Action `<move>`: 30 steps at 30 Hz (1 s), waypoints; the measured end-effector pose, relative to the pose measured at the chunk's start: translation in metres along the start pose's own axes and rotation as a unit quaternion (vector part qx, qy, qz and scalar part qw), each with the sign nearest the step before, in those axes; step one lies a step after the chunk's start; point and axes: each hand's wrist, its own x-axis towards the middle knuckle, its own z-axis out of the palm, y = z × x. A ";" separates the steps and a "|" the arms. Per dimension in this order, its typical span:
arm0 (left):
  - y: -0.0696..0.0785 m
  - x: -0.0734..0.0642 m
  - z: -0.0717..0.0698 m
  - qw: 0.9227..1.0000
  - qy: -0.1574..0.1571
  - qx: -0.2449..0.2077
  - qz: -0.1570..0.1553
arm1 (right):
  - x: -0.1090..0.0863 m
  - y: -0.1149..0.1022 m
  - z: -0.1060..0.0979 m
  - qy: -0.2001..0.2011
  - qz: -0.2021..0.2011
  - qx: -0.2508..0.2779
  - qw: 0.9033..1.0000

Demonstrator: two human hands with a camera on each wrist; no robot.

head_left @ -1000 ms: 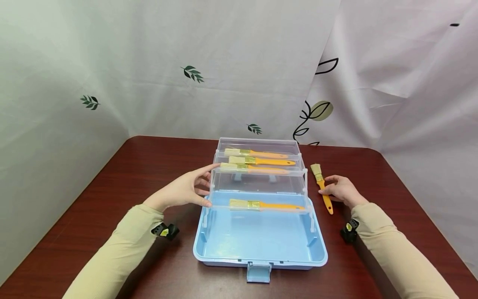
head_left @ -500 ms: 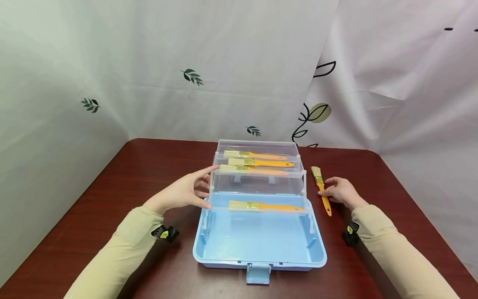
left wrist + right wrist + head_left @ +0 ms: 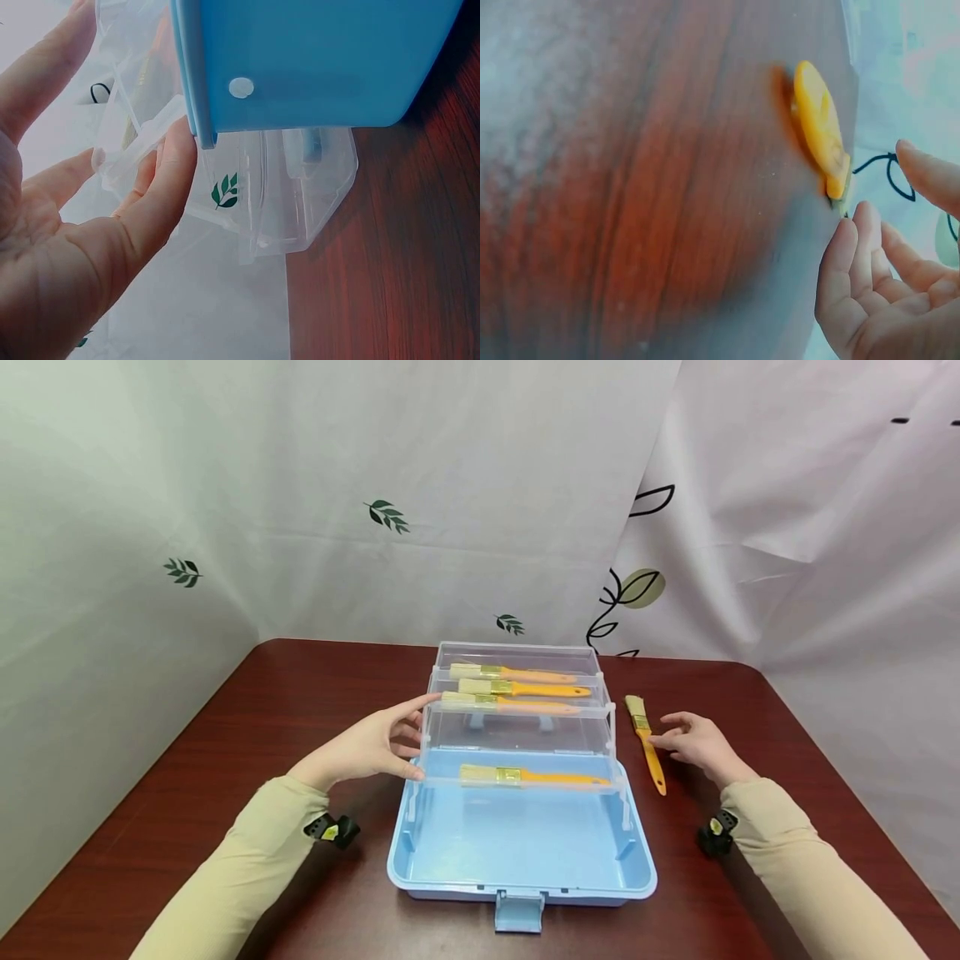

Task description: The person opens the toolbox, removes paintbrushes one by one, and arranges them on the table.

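Note:
My left hand [image 3: 369, 746] rests at the left side of a blue storage box's clear folding trays [image 3: 517, 727]. Its thumb touches the lower tray's left end and its index finger reaches the upper tray, with the fingers spread apart. On the table right of the blue box [image 3: 517, 852] lies a paintbrush [image 3: 647, 747] with a yellow handle and pale bristles. My right hand [image 3: 697, 745] is just right of that brush, fingers loosely bent, nothing held. One fingertip is close to the handle; whether it touches cannot be told. In the right wrist view the handle [image 3: 821, 124] shows beyond my fingers.
One paintbrush [image 3: 532, 776] lies in the lower front tray. Several more brushes [image 3: 525, 689] lie in the upper trays. The box's front latch [image 3: 519, 912] hangs down. A patterned white curtain [image 3: 450, 527] stands behind the dark red table [image 3: 322, 677].
My right hand has let go of the paintbrush and shifted slightly right. The brush stays on the table. My left hand has stayed at the trays.

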 end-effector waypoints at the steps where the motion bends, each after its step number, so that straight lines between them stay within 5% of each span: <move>1: 0.000 0.000 0.000 1.000 0.000 0.001 0.000 | -0.001 0.000 -0.001 -0.001 -0.003 0.001 1.000; 12: 0.000 0.000 0.000 1.000 0.001 -0.003 -0.001 | -0.011 -0.009 -0.002 -0.023 -0.035 0.016 0.999; 30: 0.000 -0.001 0.000 1.000 0.003 0.009 0.000 | -0.042 -0.064 0.006 -0.078 -0.125 0.075 0.986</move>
